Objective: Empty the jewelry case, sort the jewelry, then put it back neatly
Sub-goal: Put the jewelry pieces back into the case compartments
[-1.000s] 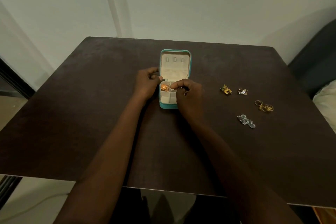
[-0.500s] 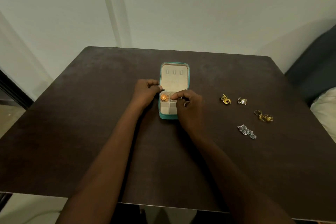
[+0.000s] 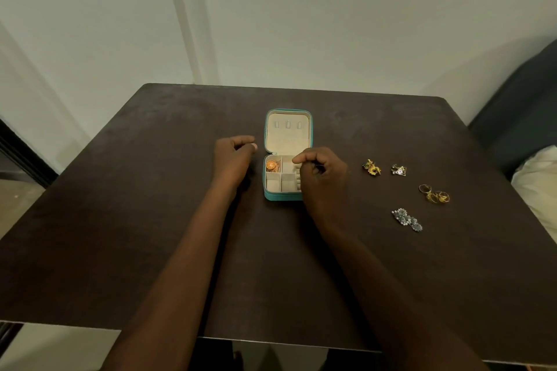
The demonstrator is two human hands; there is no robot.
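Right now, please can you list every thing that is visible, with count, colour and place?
table: one, dark brown, fills the middle of the view.
jewelry case: one, teal outside and cream inside, open at the table's centre.
orange-gold piece: one, in the case's far left compartment.
gold and green piece: one, on the table right of the case.
gold and clear piece: one, just right of that.
gold rings: a small cluster, count unclear, nearer the right edge.
silver piece: one, closest to the person.
left hand: fingers curled, holding nothing visible, left of the case.
right hand: fingers curled over the case's right side; contents unclear.
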